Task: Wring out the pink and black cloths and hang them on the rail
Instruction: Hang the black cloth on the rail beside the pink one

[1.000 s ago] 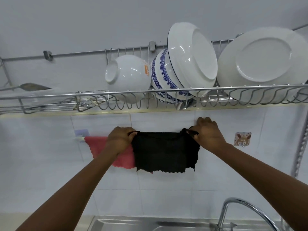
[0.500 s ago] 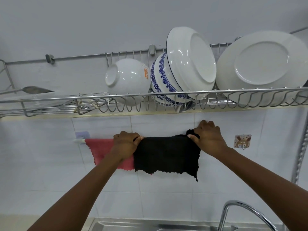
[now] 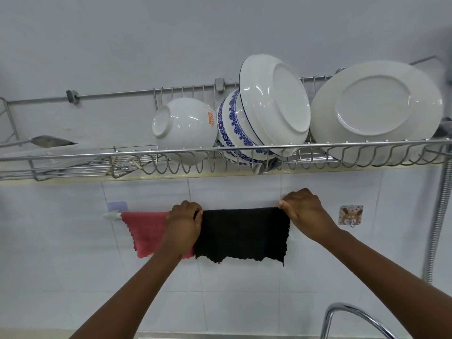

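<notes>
Both hands grip the top corners of the black cloth (image 3: 242, 234), which hangs spread flat against the tiled wall: the left hand (image 3: 184, 222) at its left corner, the right hand (image 3: 304, 211) at its right. The pink cloth (image 3: 144, 232) hangs just beside it on the rail (image 3: 111, 216), partly behind the left hand. Above, a wire dish rack (image 3: 73, 156) holds bowls and a plate (image 3: 376, 113). A tap (image 3: 354, 314) curves at bottom right.

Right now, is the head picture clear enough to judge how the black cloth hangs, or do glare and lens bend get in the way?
Head view: the black cloth is sharp and evenly lit, though its weave is lost in the dark; glare sits only on the dishes, such as the large white plate, and the faucet; the wide lens bows the dish rack toward the edges, not the centre.
</notes>
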Motion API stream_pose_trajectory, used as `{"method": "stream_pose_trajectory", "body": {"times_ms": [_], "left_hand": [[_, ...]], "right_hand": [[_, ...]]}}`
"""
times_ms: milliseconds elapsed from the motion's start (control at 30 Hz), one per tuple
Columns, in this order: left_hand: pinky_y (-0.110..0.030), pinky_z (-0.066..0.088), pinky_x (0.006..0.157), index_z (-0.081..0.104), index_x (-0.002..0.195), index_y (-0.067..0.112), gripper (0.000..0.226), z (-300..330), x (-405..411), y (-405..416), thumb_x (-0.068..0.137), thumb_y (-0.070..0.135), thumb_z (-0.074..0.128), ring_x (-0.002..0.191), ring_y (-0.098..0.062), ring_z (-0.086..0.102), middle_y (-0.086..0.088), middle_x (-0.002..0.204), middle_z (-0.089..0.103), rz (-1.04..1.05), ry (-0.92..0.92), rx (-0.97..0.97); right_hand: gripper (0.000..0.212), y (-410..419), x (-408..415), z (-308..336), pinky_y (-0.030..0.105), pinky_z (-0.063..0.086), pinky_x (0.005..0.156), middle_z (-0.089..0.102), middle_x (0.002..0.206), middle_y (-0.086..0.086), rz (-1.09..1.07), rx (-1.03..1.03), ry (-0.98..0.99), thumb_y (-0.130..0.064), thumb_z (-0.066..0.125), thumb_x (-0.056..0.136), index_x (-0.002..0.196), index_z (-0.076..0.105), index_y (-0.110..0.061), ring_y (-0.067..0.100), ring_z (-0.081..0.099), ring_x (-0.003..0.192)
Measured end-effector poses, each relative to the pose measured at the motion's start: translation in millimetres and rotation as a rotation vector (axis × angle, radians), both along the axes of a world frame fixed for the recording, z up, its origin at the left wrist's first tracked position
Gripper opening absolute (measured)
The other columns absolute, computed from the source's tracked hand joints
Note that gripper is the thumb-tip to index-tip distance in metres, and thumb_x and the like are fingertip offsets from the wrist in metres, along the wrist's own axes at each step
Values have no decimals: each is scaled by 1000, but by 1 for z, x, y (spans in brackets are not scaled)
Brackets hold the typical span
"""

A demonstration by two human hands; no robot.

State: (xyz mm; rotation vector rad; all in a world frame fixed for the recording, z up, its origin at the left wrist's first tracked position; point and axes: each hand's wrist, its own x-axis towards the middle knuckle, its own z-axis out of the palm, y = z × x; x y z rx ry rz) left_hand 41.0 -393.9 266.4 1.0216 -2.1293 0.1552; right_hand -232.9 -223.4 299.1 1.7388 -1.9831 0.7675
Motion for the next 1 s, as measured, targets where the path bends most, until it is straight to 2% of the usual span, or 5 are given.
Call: {"method": "stream_pose_trajectory", "body": {"times_ms": [133,333,433,567,1000], "left_hand": [[-34,41,86,64,104,14,28,-12,1,6,81,2,54,99,-24,52,-7,108,61,-18,63,4],[-41,37,103,57,125,14,53,-14,2,18,76,-5,55,117,-29,50,-11,126,57,14,20,13],[-44,37,103,55,127,17,57,-18,6,18,75,-4,56,117,-28,52,-9,126,57,12,-28,-25],[-46,37,103,53,130,18,60,-24,9,22,74,0,61,119,-28,51,-8,129,55,28,-90,-46],[-51,33,110,32,144,18,85,-28,11,33,70,4,71,133,-32,38,-10,146,39,67,-201,31]], "right_hand": [[41,7,6,6,40,43,84,63,91,0,-166,168,106,-44,25,95,95,61,-24,24,51,96],[21,0,6,4,35,47,78,60,79,-2,-135,169,129,-28,42,91,76,57,-27,22,57,83],[18,1,5,-4,37,46,81,62,92,1,-149,96,106,-33,43,90,87,60,-27,25,58,92],[35,9,14,-22,46,40,97,60,122,6,-83,45,109,-40,48,91,120,54,-21,30,52,113],[50,26,31,-19,48,21,114,42,145,3,-149,172,117,-43,37,94,138,37,-18,25,32,138]]}}
